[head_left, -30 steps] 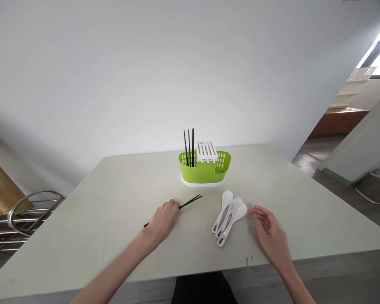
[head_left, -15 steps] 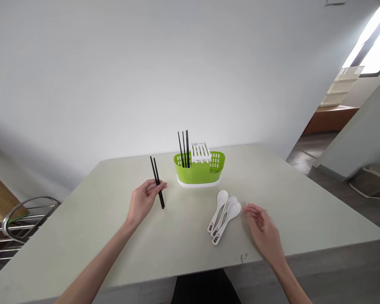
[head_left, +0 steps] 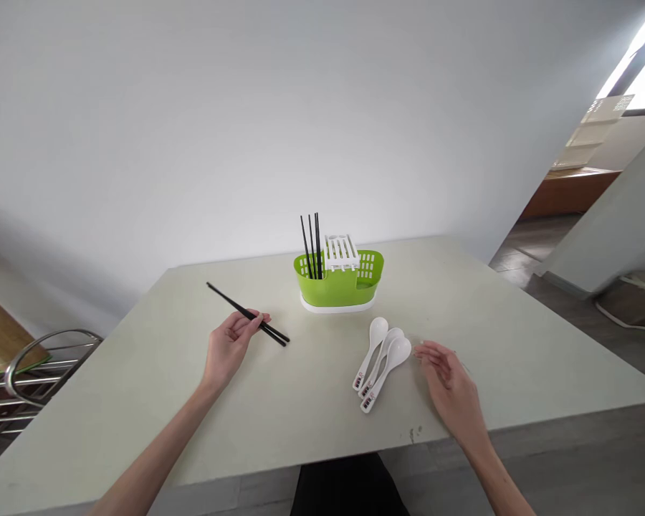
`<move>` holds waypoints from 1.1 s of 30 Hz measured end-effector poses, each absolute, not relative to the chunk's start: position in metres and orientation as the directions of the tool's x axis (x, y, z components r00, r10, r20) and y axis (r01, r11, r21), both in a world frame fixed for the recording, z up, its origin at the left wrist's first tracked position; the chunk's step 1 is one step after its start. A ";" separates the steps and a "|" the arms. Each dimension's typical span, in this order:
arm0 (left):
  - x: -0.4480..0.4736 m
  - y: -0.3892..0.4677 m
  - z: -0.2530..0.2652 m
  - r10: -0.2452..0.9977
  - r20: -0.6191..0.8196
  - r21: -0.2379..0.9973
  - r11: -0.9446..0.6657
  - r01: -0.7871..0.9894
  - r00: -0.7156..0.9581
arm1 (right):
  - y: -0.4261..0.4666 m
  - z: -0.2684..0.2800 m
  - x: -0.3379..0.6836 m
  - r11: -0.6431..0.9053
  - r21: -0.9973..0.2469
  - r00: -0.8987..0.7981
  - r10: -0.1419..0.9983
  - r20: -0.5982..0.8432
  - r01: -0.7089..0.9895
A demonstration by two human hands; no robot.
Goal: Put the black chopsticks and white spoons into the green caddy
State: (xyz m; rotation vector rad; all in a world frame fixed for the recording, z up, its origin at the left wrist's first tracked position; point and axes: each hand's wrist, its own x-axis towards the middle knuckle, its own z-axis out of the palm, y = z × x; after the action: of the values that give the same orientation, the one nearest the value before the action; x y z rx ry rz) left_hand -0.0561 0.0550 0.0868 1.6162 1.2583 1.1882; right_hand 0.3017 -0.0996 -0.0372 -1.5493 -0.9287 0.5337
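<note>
Two black chopsticks (head_left: 231, 304) are pinched in my left hand (head_left: 230, 345), slanting from upper left to lower right above the table. To their right stands a green utensil basket (head_left: 330, 290) with a white base and a white slatted rack (head_left: 342, 252) over its middle. Several more black chopsticks (head_left: 314, 251) stand upright in the basket's left compartment. Three white spoons (head_left: 390, 373) with patterned handle ends lie fanned and overlapping in front of it. Beside the spoon bowls rests my right hand (head_left: 450, 383), fingers loosely curled and apart, holding nothing.
The pale table (head_left: 279, 430) meets a white wall (head_left: 322, 129) behind the basket. A metal-tube rack (head_left: 37, 373) is beyond the table's left edge. On the right are a doorway and a grey floor (head_left: 527, 258). Small dark marks show near the table's front edge.
My left hand has shifted a little left and turned its chopsticks from nearly upright to a low slant, tips to the left. The right hand and spoons stay almost as they were.
</note>
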 end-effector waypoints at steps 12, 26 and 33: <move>-0.064 0.055 0.097 0.948 0.263 0.822 -0.318 0.472 0.180 | -0.100 -0.039 0.302 0.006 -0.967 0.575 0.803 0.156 0.254; -0.064 0.060 0.097 0.957 0.225 0.808 -0.288 0.514 0.183 | -0.102 -0.039 0.304 -0.004 -0.958 0.565 0.808 0.165 0.285; -0.055 0.058 0.116 0.976 0.145 0.893 -0.198 0.404 0.160 | -0.099 -0.038 0.302 0.009 -0.961 0.571 0.803 0.171 0.276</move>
State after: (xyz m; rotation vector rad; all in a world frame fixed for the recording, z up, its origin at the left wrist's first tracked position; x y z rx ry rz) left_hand -0.0554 0.0582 0.1157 1.7168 1.3279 1.0062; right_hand 0.3019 -0.0991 -0.0378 -1.5566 -0.9444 0.5264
